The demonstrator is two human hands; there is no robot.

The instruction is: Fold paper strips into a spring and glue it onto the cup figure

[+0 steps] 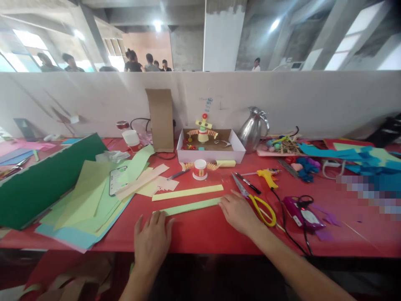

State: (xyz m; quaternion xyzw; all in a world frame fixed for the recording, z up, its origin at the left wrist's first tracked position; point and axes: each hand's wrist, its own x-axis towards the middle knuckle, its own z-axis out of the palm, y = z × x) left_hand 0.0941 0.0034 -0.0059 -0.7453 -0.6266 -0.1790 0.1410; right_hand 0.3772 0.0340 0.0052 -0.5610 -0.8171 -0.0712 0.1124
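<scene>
A narrow light green paper strip (191, 206) lies on the red-covered table. My left hand (153, 236) rests at its left end, fingers apart and fingertips touching the paper. At the right end, my right hand (238, 213) lays its spread fingertips on the strip. Just beyond is a parallel pale yellow strip (188, 192). Farther back stands a white and red paper cup (200, 170) with folded accordion arms on both sides. Yellow-handled scissors (262, 211) lie open beside my right hand, near a black pen (249, 184).
Coloured paper sheets (81, 200) and a phone (118, 180) lie left, by a green board (53, 179). A white box (211, 156) holds a paper figure (203, 133). A metal jug (251, 131), yellow glue gun (267, 178) and purple box (303, 213) with cables are right.
</scene>
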